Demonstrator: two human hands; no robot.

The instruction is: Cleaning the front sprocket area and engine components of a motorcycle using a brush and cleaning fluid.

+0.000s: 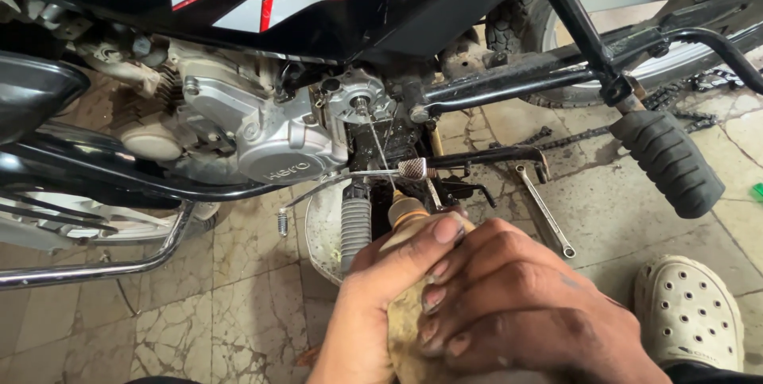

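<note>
Both hands near camera — left hand (373, 304) and right hand (509, 304) clenched round oil bottle (407, 217); thin stream reaching engine sprocket shaft (362, 103) — oiling underway, cover off.

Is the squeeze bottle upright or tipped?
Tipped: the dirty tan plastic squeeze bottle, clasped by both hands, points its thin nozzle toward the silver engine.
</note>
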